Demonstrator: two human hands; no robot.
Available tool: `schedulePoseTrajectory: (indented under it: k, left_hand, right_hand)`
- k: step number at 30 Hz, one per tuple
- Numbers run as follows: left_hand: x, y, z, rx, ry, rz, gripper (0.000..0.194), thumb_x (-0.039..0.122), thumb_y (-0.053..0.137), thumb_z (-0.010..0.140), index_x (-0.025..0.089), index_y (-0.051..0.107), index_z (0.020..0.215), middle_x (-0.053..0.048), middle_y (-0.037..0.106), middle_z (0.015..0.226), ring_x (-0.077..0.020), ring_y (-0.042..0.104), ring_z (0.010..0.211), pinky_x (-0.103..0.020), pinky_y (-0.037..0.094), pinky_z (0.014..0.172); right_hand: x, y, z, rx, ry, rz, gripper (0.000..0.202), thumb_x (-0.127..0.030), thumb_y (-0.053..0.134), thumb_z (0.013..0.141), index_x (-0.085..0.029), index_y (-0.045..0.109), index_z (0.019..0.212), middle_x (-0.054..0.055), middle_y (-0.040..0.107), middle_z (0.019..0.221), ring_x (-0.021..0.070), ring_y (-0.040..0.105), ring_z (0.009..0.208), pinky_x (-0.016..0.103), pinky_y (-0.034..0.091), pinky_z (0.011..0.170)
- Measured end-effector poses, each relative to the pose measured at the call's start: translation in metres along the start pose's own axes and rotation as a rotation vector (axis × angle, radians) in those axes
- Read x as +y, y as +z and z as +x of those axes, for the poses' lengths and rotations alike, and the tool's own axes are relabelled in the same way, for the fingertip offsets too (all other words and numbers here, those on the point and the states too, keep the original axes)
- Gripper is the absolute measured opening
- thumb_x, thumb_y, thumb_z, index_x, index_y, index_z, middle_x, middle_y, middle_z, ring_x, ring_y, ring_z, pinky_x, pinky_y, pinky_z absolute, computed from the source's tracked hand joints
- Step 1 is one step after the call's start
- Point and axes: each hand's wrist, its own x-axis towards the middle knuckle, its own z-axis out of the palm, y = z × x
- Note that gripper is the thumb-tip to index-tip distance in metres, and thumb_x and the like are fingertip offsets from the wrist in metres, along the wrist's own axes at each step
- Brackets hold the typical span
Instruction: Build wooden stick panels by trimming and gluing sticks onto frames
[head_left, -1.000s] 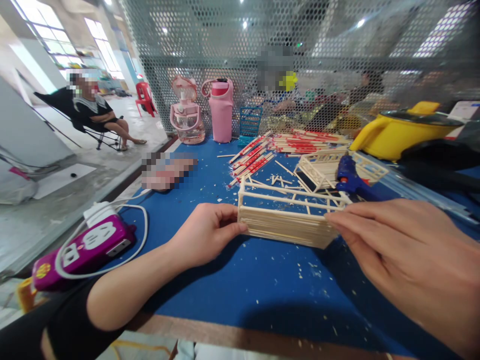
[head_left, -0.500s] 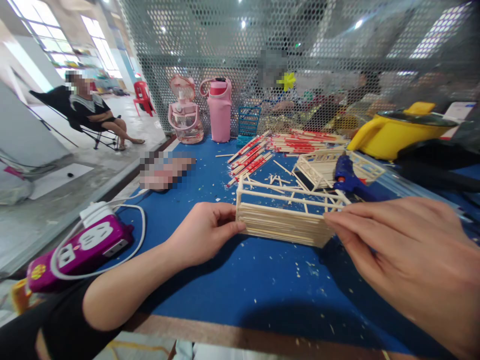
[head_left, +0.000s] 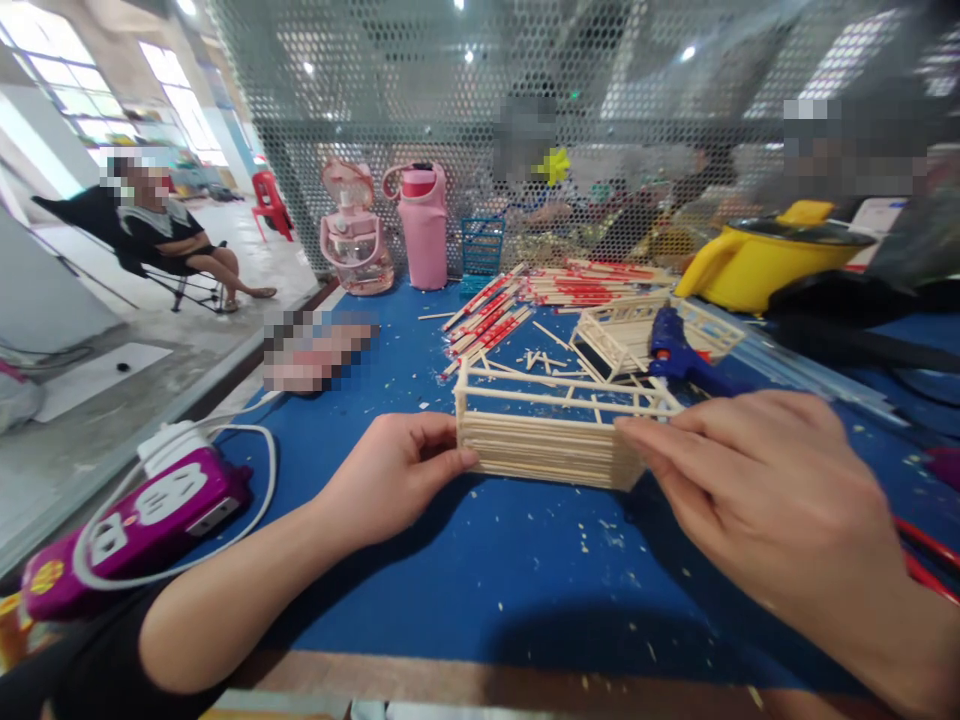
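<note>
A small box-like frame of glued wooden sticks [head_left: 547, 452] stands on the blue tabletop, its near wall closely stacked and a railing of sticks above. My left hand [head_left: 401, 470] pinches its left end between thumb and fingers. At the right end, my right hand [head_left: 772, 490] has thumb and fingers pressed together on the upper corner; the fingertips partly cover that corner. Just behind lies a blue glue gun [head_left: 669, 345], against a second stick structure [head_left: 611, 340]. Short stick offcuts [head_left: 544, 362] are scattered between the frame and the wrapped sticks.
Red-wrapped stick bundles [head_left: 577, 288] lie farther back. Two pink bottles [head_left: 426, 235] stand by the perforated metal screen [head_left: 360, 120]. A yellow pot [head_left: 765, 265] is at right, a purple power strip [head_left: 142, 535] with white cable at left. A person [head_left: 169, 235] sits beyond the table.
My right fingertips have slid slightly left along the frame's upper right corner. The whole view has shifted a little, and red handles now show at the right edge. My left hand keeps its hold.
</note>
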Motion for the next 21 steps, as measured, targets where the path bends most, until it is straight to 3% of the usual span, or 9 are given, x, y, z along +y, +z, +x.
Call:
schedulePoseTrajectory:
  k: [2,4,7,10,12,15,17,21]
  left_hand:
    - [0.0,0.001,0.0,0.001,-0.019,-0.008,0.028,0.027,0.058,0.084,0.021,0.068,0.109,-0.003,0.072,0.107,-0.0212,0.065,0.099,-0.034,0.047,0.091]
    - [0.0,0.001,0.0,0.004,-0.049,-0.02,0.029,0.03,0.06,0.083,0.021,0.068,0.109,-0.005,0.071,0.108,-0.0226,0.064,0.099,-0.036,0.047,0.092]
    - [0.001,0.0,-0.001,0.022,-0.104,-0.059,0.032,0.035,0.064,0.079,0.019,0.069,0.107,-0.007,0.072,0.104,-0.0244,0.065,0.095,-0.038,0.049,0.088]
    - [0.002,-0.001,-0.002,0.074,-0.177,-0.092,0.033,0.037,0.068,0.075,0.016,0.071,0.101,-0.008,0.074,0.096,-0.023,0.066,0.085,-0.035,0.052,0.081]
    - [0.003,0.001,-0.002,0.107,-0.206,-0.132,0.033,0.036,0.069,0.075,0.016,0.071,0.101,-0.008,0.074,0.095,-0.0214,0.067,0.084,-0.032,0.052,0.079]
    - [0.004,0.009,0.001,0.131,-0.206,-0.196,0.033,0.035,0.069,0.075,0.017,0.07,0.103,-0.007,0.074,0.097,-0.0198,0.067,0.085,-0.031,0.051,0.082]
    - [0.003,0.016,0.003,0.149,-0.189,-0.171,0.033,0.036,0.068,0.076,0.018,0.071,0.103,-0.007,0.074,0.096,-0.02,0.067,0.085,-0.031,0.051,0.082]
    - [0.003,0.019,-0.004,0.274,-0.141,0.077,0.035,0.041,0.065,0.076,0.019,0.071,0.103,-0.007,0.073,0.099,-0.0231,0.067,0.09,-0.033,0.051,0.082]
  right_hand:
    - [0.0,-0.002,-0.003,0.031,-0.003,0.036,0.019,-0.016,0.058,0.083,-0.024,0.062,0.1,0.001,0.063,0.074,0.0177,0.056,0.068,0.038,0.039,0.071]
    - [0.004,-0.002,-0.006,0.101,0.087,0.096,0.024,-0.014,0.057,0.082,-0.024,0.06,0.104,0.001,0.064,0.079,0.0168,0.057,0.072,0.036,0.041,0.073]
    - [0.017,0.004,-0.01,0.196,0.463,0.357,0.016,-0.014,0.05,0.085,-0.023,0.055,0.097,0.001,0.06,0.083,0.0149,0.057,0.074,0.03,0.044,0.069]
    - [0.03,0.013,-0.012,0.072,0.776,0.895,0.007,-0.021,0.046,0.086,-0.023,0.052,0.088,0.001,0.056,0.082,0.0141,0.054,0.072,0.027,0.045,0.062]
    - [0.03,0.015,-0.011,-0.075,0.805,1.178,0.007,-0.026,0.05,0.084,-0.023,0.052,0.09,0.001,0.057,0.087,0.015,0.055,0.078,0.028,0.047,0.065]
    - [0.021,0.013,-0.008,-0.194,0.737,1.364,0.027,-0.026,0.062,0.078,-0.023,0.053,0.103,0.002,0.06,0.099,0.0168,0.058,0.09,0.031,0.049,0.078]
    - [0.014,0.011,-0.007,-0.184,0.723,1.398,0.032,-0.023,0.064,0.076,-0.022,0.054,0.106,0.003,0.062,0.1,0.0167,0.059,0.09,0.032,0.048,0.083]
    - [0.012,0.011,-0.007,-0.136,0.802,1.374,0.016,-0.027,0.061,0.079,-0.02,0.061,0.093,0.003,0.065,0.086,0.0155,0.059,0.08,0.031,0.048,0.075]
